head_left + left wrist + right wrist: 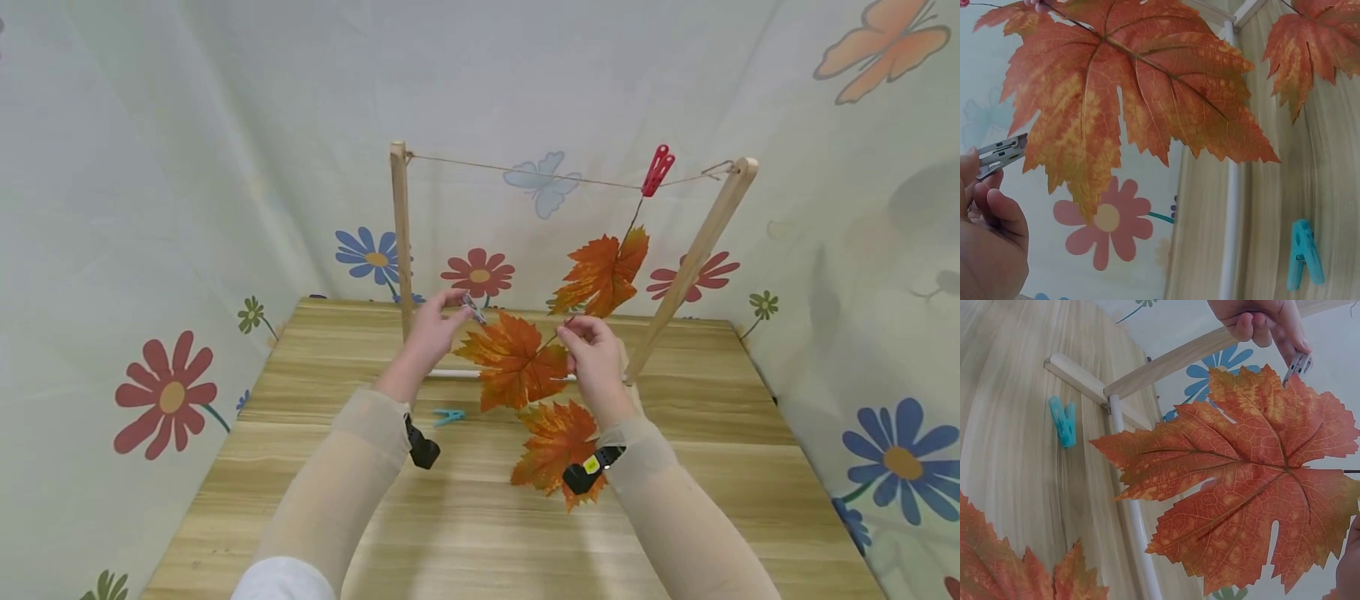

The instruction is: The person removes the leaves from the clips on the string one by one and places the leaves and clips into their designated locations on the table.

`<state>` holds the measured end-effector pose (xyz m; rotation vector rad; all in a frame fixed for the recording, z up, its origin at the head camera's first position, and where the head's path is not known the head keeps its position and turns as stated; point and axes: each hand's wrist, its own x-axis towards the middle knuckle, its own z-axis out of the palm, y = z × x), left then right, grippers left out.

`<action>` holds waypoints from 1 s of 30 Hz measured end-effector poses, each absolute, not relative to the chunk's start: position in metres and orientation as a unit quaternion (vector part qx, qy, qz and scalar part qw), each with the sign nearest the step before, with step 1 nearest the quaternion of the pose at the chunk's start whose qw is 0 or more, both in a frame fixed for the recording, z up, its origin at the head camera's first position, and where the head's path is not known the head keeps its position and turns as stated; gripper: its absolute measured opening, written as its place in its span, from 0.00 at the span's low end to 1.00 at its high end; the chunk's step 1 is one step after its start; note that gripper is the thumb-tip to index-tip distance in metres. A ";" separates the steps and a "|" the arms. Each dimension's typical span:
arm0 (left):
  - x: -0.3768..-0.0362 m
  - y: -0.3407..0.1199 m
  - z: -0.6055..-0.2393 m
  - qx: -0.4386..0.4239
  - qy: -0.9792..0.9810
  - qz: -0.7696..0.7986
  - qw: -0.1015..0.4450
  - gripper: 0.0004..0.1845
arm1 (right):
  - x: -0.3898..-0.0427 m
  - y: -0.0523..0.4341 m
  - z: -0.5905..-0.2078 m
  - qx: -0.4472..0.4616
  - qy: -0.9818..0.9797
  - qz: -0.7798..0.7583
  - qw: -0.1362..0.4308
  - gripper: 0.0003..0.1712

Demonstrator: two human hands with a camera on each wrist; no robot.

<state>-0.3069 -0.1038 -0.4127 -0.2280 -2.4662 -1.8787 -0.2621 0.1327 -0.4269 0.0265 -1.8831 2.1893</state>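
Note:
Between my two hands hangs an orange maple leaf (517, 364), its thin stem pinched by my right hand (597, 358). My left hand (435, 329) pinches a grey clothespin (1002, 154) beside the leaf's left edge. In the right wrist view that clothespin (1298, 366) points at the leaf's edge; whether they touch I cannot tell. A second leaf (606, 271) hangs from the string (510, 167) by a red clothespin (657, 171). On the table lie a third leaf (551, 446), partly behind my right wrist, and a teal clothespin (448, 417).
A wooden frame stands on the table (300, 433), with a left post (402, 242), a leaning right post (693, 258) and a white rod (453, 374) low between them. Behind it hangs a cloth backdrop (300, 125) with printed flowers. Each wrist wears a black camera (422, 448).

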 end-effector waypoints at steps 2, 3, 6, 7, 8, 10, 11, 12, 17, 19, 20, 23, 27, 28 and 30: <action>-0.305 -0.105 -0.417 -0.073 -0.791 -0.608 0.007 0.22 | -0.270 0.139 -0.446 0.034 -0.615 0.777 0.133 0.17; -0.304 -0.106 -0.420 -0.072 -0.790 -0.609 0.003 0.22 | -0.269 0.140 -0.448 0.036 -0.609 0.781 0.136 0.17; -0.303 -0.108 -0.425 -0.075 -0.791 -0.607 -0.002 0.22 | -0.267 0.141 -0.452 0.021 -0.597 0.789 0.141 0.15; -0.302 -0.109 -0.427 -0.077 -0.793 -0.605 0.000 0.22 | -0.268 0.143 -0.455 0.021 -0.596 0.790 0.142 0.15; -0.302 -0.109 -0.429 -0.077 -0.794 -0.602 0.002 0.22 | -0.261 0.140 -0.447 0.001 -0.609 0.780 0.145 0.16; -0.303 -0.110 -0.431 -0.081 -0.796 -0.599 0.004 0.23 | -0.274 0.148 -0.470 0.015 -0.579 0.804 0.136 0.11; -0.303 -0.110 -0.432 -0.082 -0.798 -0.597 0.005 0.23 | -0.285 0.155 -0.489 0.019 -0.574 0.807 0.137 0.11; -0.303 -0.111 -0.434 -0.083 -0.801 -0.594 0.007 0.23 | -0.299 0.164 -0.512 0.029 -0.570 0.809 0.141 0.12; -0.303 -0.113 -0.442 -0.073 -0.813 -0.578 -0.003 0.20 | -0.357 0.202 -0.611 0.052 -0.570 0.802 0.173 0.20; -0.303 -0.114 -0.446 -0.073 -0.815 -0.575 -0.007 0.19 | -0.356 0.206 -0.614 0.058 -0.558 0.811 0.169 0.19; -0.302 -0.115 -0.448 -0.075 -0.815 -0.575 -0.010 0.19 | -0.341 0.200 -0.593 0.057 -0.542 0.824 0.158 0.17; -0.301 -0.117 -0.454 -0.078 -0.813 -0.577 -0.017 0.19 | -0.303 0.183 -0.533 0.003 -0.556 0.818 0.149 0.13; -0.300 -0.121 -0.461 -0.066 -0.807 -0.585 -0.035 0.20 | -0.299 0.185 -0.531 -0.025 -0.538 0.828 0.159 0.14; -0.300 -0.121 -0.462 -0.063 -0.806 -0.587 -0.039 0.20 | -0.309 0.193 -0.549 -0.008 -0.528 0.833 0.164 0.14; -0.300 -0.122 -0.465 -0.057 -0.805 -0.589 -0.048 0.20 | -0.312 0.200 -0.560 0.013 -0.495 0.854 0.159 0.13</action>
